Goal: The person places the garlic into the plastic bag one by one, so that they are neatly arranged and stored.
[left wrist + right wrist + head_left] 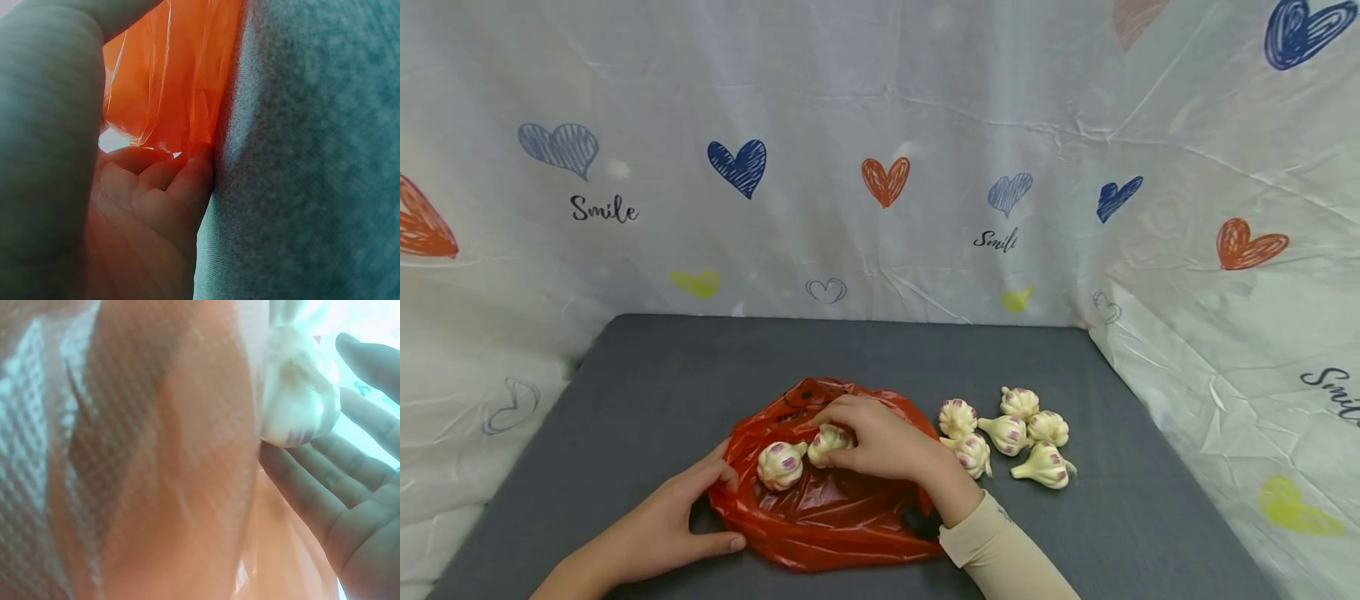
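Observation:
A red plastic bag [835, 533] lies with its mouth open on the dark table. My left hand [673, 521] is at the bag's left side, fingers curled at its rim and thumb against the lower edge. In the left wrist view, its fingers [187, 181] touch the thin plastic. My right hand [880, 437] reaches over the bag and holds a garlic bulb [829, 442] between thumb and fingers. Another garlic bulb [781, 465] sits inside, just left of it. Up close, the right wrist view shows a pale bulb [300, 400] against the fingers.
Several garlic bulbs [1006, 433] lie grouped on the dark tabletop [1112, 517] right of the bag. Behind and at both sides hangs a white sheet [820, 225] printed with hearts.

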The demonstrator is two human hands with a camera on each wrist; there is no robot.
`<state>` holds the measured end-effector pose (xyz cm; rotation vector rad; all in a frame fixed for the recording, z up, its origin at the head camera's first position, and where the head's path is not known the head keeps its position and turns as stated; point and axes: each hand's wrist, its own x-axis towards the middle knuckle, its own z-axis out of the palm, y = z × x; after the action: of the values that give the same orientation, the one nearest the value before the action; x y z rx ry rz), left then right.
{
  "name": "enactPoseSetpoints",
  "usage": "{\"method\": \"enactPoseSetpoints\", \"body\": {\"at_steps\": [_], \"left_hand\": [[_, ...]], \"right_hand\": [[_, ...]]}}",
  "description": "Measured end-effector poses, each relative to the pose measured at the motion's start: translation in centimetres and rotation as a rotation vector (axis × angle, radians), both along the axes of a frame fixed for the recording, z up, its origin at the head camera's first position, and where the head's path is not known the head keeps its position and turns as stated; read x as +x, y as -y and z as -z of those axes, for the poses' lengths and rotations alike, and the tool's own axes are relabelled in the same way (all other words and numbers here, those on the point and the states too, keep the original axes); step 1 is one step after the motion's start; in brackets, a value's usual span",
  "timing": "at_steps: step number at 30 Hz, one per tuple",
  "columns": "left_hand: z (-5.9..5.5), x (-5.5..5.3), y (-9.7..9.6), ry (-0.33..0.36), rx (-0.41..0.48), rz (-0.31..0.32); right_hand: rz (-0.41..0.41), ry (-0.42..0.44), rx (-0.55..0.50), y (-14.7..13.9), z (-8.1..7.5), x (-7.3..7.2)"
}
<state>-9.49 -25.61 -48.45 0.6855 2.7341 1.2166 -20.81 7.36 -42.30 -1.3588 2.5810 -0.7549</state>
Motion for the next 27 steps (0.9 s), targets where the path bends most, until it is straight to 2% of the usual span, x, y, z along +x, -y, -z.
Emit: {"method": "enactPoseSetpoints", "body": {"at_steps": [9, 17, 27], "left_hand": [[0.2, -0.1, 0.0, 0.0, 0.001, -0.001], [0.2, 0.0, -0.1, -0.009, 0.005, -0.002], [-0.1, 0.0, -0.1, 0.009, 0.019, 0.013]], "right_hand": [[0.004, 0.018, -0.012, -0.3, -0.7, 0.0], [-0.012, 0.057, -0.091, -1.0, -1.2, 0.0], [0.048, 0.051, -0.185, -1.9, -2.6, 0.1]]}}
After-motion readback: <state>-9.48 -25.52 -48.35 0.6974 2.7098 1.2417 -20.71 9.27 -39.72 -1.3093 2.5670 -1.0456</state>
